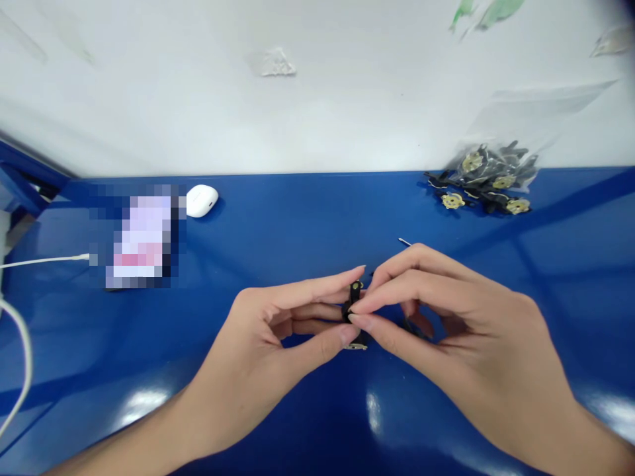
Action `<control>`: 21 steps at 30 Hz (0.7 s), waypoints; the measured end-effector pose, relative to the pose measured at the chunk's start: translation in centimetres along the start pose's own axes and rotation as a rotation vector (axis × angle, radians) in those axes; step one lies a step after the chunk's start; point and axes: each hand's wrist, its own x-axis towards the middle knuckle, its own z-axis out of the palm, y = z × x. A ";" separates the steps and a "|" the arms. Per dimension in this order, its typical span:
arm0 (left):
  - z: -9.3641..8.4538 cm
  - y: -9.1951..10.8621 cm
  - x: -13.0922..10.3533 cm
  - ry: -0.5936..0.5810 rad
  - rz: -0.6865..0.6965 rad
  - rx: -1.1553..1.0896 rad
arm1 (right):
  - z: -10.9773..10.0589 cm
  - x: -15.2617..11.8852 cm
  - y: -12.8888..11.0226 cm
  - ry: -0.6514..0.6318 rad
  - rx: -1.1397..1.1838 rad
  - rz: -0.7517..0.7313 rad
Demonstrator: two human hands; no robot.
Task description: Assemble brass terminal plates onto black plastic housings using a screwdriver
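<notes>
A small black part point(355, 291) with brass-coloured metal at its top and bottom is held upright between both hands, above the blue table point(297, 238). My left hand point(278, 337) grips it from the left, thumb low and fingers behind and above. From the right, my right hand point(461, 324) pinches its middle with thumb and index finger. Part of a thin tool with a metal tip point(405, 242) shows behind my right hand, and a dark piece shows under that hand's curled fingers; how they are held is hidden.
Black parts with brass-coloured discs point(452, 200) lie at the back right, some inside a clear plastic bag point(516, 162). At the left are a blurred phone point(143, 231), a white case point(202, 200) and a white cable point(44, 262). A white wall stands behind.
</notes>
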 end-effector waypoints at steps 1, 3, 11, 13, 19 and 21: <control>0.0 0.0 0.0 -0.003 0.001 0.006 | 0.0 0.0 0.0 -0.006 0.034 0.031; -0.1 -0.1 0.0 -0.010 0.000 0.018 | 0.1 0.1 0.0 -0.021 0.097 0.093; -0.2 -0.2 0.1 -0.060 -0.002 0.001 | -0.1 0.3 0.1 -0.088 0.199 0.239; -0.2 -0.2 0.1 -0.065 -0.013 -0.010 | -0.1 0.3 0.1 -0.090 0.203 0.246; -0.6 -0.4 0.1 -0.080 -0.066 -0.055 | -0.3 0.6 0.1 -0.127 0.171 0.219; -0.7 -0.6 0.2 -0.085 -0.078 -0.060 | -0.4 0.6 0.2 -0.134 0.168 0.219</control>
